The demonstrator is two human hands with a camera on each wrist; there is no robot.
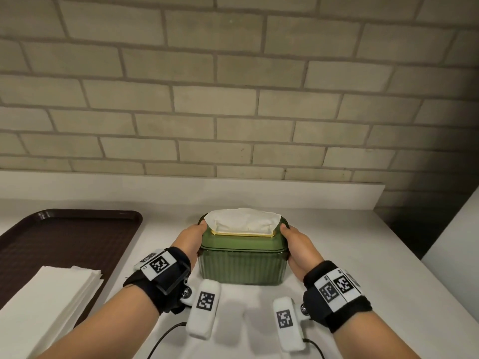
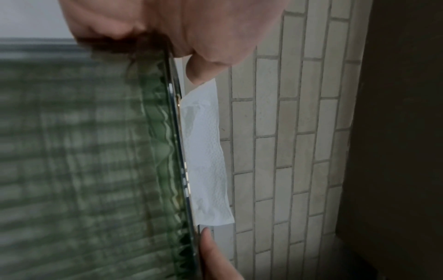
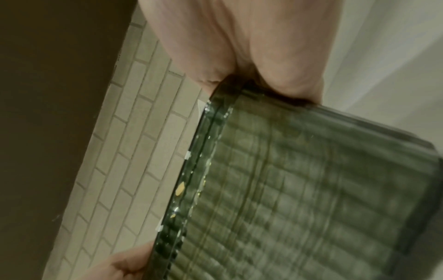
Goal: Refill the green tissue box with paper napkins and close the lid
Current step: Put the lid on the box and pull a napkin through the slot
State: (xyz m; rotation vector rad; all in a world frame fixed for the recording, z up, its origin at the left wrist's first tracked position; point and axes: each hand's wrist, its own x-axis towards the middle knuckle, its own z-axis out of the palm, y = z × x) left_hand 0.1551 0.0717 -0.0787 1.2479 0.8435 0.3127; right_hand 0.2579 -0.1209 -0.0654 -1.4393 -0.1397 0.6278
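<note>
The green tissue box is stood on the white counter, lid seated, a napkin protruding. It is gripped at its ends by the left hand and right hand, thumbs laid on the lid, forearms reaching forward.

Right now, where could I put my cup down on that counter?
There is bare white counter right of the green tissue box, out to the edge. Another bare strip runs between the box and the back ledge. The brown tray is mostly bare too. It is crowded around the box, where the left hand and right hand grip it.
</note>
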